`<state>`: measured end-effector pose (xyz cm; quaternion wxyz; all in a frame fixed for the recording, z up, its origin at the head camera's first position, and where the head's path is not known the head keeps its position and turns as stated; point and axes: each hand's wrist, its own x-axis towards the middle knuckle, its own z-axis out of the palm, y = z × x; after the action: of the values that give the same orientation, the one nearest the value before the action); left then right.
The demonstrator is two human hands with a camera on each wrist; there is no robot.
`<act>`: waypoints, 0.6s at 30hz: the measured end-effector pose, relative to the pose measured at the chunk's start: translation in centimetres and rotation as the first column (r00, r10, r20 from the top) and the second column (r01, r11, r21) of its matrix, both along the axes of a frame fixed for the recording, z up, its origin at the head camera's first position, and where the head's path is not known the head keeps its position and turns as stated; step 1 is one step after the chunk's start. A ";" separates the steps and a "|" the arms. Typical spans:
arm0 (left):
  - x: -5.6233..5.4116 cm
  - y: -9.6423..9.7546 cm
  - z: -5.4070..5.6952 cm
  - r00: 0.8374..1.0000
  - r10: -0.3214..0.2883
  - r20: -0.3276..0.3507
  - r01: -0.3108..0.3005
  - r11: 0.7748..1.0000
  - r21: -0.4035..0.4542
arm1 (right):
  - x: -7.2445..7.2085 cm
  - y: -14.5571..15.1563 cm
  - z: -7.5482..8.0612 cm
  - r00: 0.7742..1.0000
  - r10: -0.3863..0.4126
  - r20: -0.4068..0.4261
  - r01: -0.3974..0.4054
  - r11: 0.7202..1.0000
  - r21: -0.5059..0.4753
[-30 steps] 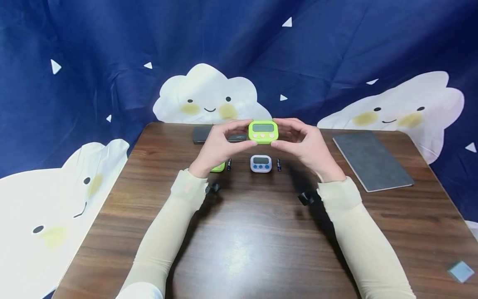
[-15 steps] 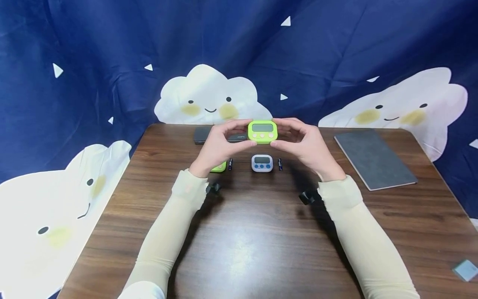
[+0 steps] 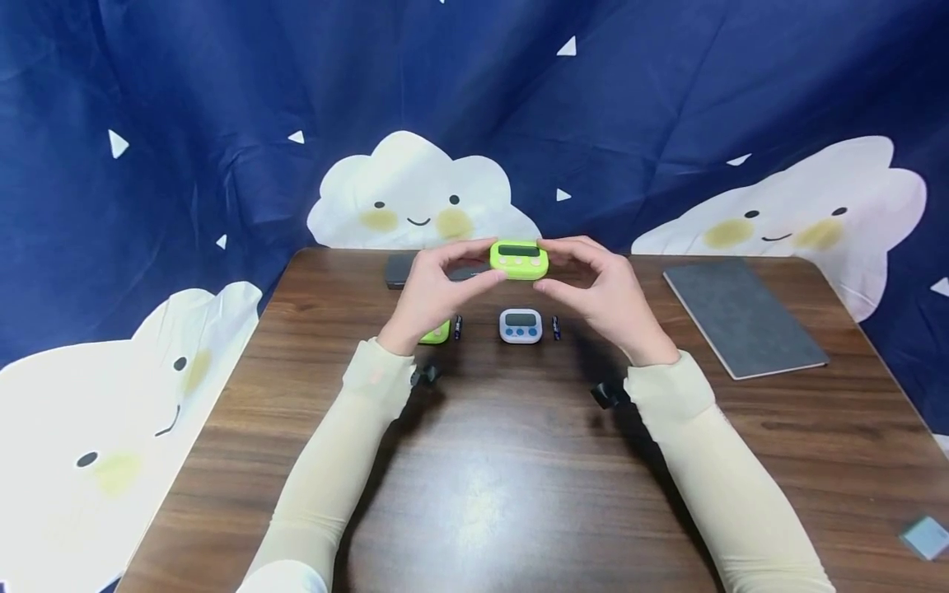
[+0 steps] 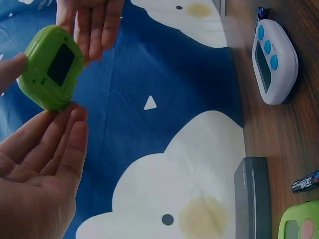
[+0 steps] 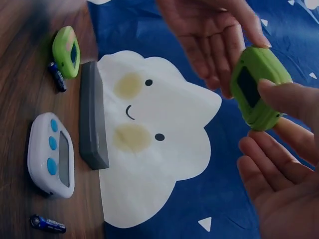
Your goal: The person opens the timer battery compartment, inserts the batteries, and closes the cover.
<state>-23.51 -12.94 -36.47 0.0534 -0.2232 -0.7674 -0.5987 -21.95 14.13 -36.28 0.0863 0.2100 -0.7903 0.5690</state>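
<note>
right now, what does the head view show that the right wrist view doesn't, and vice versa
Only the head view shows the gray notebook, the light blue block near the picture's right edge, both sleeves, and the pale buttons of the held green timer.

Only the right wrist view shows that timer's back, with its dark rectangle; it also shows more of the second green timer, partly hidden in the head view.

Both show the left hand, right hand, white timer, two batteries, dark case, wooden table and cloud-patterned curtain.

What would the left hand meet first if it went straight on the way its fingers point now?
The green timer it pinches comes first; beyond that, likely the right hand at the timer's opposite side, though depth is unclear.
</note>
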 end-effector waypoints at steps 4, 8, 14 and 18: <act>0.1 0.2 0.1 1.000 0.025 -0.008 -0.025 1.000 0.002 | 0.0 -0.2 -0.1 0.995 -0.060 -0.083 0.064 0.997 0.043; 0.2 0.4 0.1 0.999 0.045 -0.021 -0.045 0.999 -0.001 | -0.1 -0.2 -0.3 0.984 -0.096 -0.152 0.109 0.991 0.076; 0.3 0.5 0.0 0.998 0.062 -0.034 -0.063 0.997 -0.043 | -0.2 -0.2 -0.6 0.971 -0.115 -0.207 0.138 0.986 0.097; 0.3 0.5 -0.1 0.997 0.066 -0.035 -0.068 0.996 -0.052 | -0.3 -0.3 -0.7 0.962 -0.134 -0.240 0.158 0.984 0.085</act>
<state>-23.22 -12.41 -36.54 0.0802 -0.2086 -0.7890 -0.5722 -22.27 13.82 -36.97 0.2094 0.2206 -0.8164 0.4910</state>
